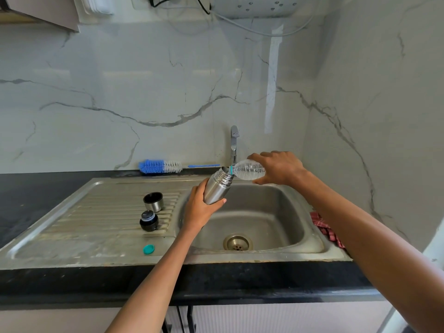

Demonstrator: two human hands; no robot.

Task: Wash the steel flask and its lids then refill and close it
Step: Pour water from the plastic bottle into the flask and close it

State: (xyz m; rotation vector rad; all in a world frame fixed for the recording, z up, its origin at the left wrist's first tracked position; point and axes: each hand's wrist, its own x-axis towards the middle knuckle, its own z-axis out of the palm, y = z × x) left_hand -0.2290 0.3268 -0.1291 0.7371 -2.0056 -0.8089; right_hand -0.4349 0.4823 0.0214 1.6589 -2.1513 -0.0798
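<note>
My left hand (pixel 199 209) grips the steel flask (pixel 217 187) by its lower body and holds it tilted over the sink basin (pixel 276 212), mouth open and pointing up to the right. My right hand (pixel 278 168) holds a clear plastic bottle (pixel 248 169) on its side, its neck at the flask's mouth. On the ribbed drainboard (pixel 96 212) to the left stand the steel cup lid (pixel 153 201), open side up, and the black inner stopper (pixel 148 221). A small teal bottle cap (pixel 148 249) lies near the drainboard's front edge.
A blue and white bottle brush (pixel 165 166) lies along the wall behind the sink. The tap (pixel 234 143) rises just behind the flask and bottle. A red checked cloth (pixel 326 229) lies on the counter right of the basin. The drain (pixel 237 242) sits at the basin's bottom.
</note>
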